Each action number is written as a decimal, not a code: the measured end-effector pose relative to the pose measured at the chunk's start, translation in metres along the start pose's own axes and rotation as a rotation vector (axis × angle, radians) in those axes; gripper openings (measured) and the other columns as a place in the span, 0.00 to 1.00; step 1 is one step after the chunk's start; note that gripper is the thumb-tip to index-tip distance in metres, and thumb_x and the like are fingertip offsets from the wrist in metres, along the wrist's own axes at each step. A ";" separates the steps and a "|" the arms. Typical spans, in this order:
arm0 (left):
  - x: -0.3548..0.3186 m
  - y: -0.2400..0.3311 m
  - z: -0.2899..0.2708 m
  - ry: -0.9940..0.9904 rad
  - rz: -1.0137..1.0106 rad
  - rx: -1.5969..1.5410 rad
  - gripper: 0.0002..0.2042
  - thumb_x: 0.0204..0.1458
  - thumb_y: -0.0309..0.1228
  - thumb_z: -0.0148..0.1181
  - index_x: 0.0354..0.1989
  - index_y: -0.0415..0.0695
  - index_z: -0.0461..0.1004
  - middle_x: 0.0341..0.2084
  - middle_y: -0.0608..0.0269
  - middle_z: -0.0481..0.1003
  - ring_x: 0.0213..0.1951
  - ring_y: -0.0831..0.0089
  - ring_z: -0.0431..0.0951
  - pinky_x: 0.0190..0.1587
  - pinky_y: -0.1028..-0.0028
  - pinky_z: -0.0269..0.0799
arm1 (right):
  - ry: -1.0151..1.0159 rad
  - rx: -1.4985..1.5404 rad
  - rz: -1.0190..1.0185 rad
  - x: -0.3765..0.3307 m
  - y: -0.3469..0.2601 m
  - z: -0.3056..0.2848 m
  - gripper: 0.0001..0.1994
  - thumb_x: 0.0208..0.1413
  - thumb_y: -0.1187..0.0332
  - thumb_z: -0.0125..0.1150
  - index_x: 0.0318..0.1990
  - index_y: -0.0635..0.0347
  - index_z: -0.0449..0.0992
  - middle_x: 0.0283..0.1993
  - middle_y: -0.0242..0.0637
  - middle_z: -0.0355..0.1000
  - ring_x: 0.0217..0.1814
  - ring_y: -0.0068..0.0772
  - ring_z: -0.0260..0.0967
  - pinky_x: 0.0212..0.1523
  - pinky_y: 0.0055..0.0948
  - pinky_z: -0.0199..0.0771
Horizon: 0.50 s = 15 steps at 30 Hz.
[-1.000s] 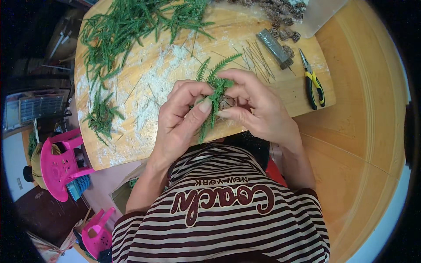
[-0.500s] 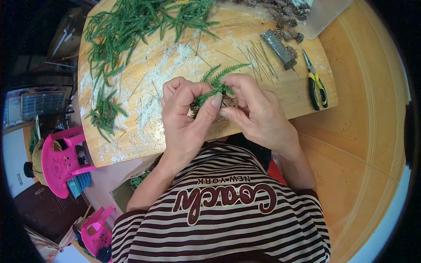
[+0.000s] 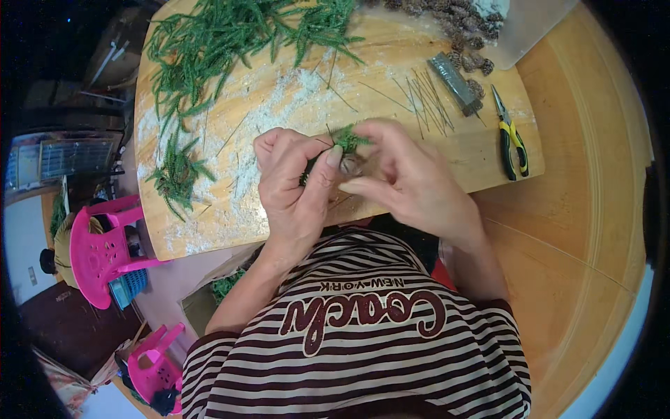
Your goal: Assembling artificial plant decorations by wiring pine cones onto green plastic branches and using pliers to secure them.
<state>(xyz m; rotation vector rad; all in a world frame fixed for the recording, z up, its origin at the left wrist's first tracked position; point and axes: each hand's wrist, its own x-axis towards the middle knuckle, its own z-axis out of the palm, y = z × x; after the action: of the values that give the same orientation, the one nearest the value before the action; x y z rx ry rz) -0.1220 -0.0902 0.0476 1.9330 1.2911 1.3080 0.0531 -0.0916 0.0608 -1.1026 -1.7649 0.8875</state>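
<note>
Near the table's front edge my left hand (image 3: pixel 296 171) is closed, pinching a small green artificial pine sprig (image 3: pixel 347 138) between thumb and fingers. A small brown pine cone (image 3: pixel 351 166) shows just under the sprig, partly covered by my fingers. From the left fingers a thin dark wire end sticks out. My right hand (image 3: pixel 419 181) curls round the other side, its index finger on the sprig and its thumb beside the cone; the fingers are a little blurred. How sprig, cone and wire join is hidden.
Loose green sprigs (image 3: pixel 230 42) heap at the far left, with another sprig (image 3: pixel 178 174) nearer. White flakes (image 3: pixel 279 105) dust the table. Thin wires (image 3: pixel 427 101), a grey block (image 3: pixel 453 82), pine cones (image 3: pixel 460 21) and yellow-black pliers (image 3: pixel 511 140) lie right. Pink chairs (image 3: pixel 105 251) stand left.
The sprig's long fronds, spread out above my hands before, are now mostly gathered down between the fingers. My right hand has shifted slightly and its thumb has moved off the left thumb.
</note>
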 end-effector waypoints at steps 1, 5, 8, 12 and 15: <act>0.001 -0.002 -0.003 -0.011 0.003 -0.002 0.04 0.48 0.25 0.62 0.32 0.41 0.75 0.24 0.68 0.69 0.35 0.70 0.61 0.45 0.72 0.54 | -0.021 -0.041 -0.022 0.001 -0.001 -0.005 0.15 0.48 0.75 0.64 0.43 0.63 0.69 0.28 0.34 0.66 0.25 0.22 0.60 0.26 0.23 0.62; 0.007 -0.003 -0.012 -0.085 0.014 0.000 0.04 0.47 0.25 0.62 0.31 0.42 0.76 0.24 0.70 0.69 0.36 0.71 0.61 0.46 0.71 0.52 | 0.058 -0.125 -0.239 0.023 0.007 -0.019 0.08 0.49 0.74 0.62 0.36 0.64 0.71 0.29 0.36 0.68 0.28 0.27 0.63 0.30 0.25 0.64; 0.008 0.001 -0.012 -0.103 0.041 -0.005 0.04 0.46 0.25 0.63 0.31 0.43 0.76 0.24 0.70 0.68 0.36 0.70 0.61 0.46 0.70 0.51 | -0.056 -0.115 -0.218 0.036 0.002 -0.013 0.05 0.50 0.74 0.61 0.33 0.63 0.71 0.28 0.36 0.67 0.30 0.31 0.64 0.32 0.27 0.64; 0.005 -0.005 -0.017 -0.137 0.036 0.003 0.05 0.45 0.26 0.63 0.31 0.44 0.77 0.24 0.71 0.66 0.37 0.70 0.60 0.46 0.68 0.49 | -0.165 -0.058 -0.177 0.042 0.000 -0.008 0.04 0.50 0.75 0.60 0.31 0.63 0.71 0.27 0.36 0.65 0.32 0.33 0.64 0.34 0.28 0.64; 0.006 -0.007 -0.022 -0.162 0.022 0.012 0.05 0.45 0.27 0.63 0.31 0.45 0.77 0.24 0.71 0.65 0.38 0.69 0.60 0.46 0.68 0.49 | -0.194 -0.019 -0.139 0.040 0.001 0.000 0.05 0.49 0.75 0.60 0.31 0.63 0.70 0.27 0.36 0.65 0.32 0.33 0.64 0.34 0.29 0.63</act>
<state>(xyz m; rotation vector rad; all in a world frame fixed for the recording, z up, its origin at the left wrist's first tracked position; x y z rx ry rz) -0.1441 -0.0841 0.0549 2.0216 1.2039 1.1306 0.0430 -0.0539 0.0713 -0.9178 -1.9865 0.9196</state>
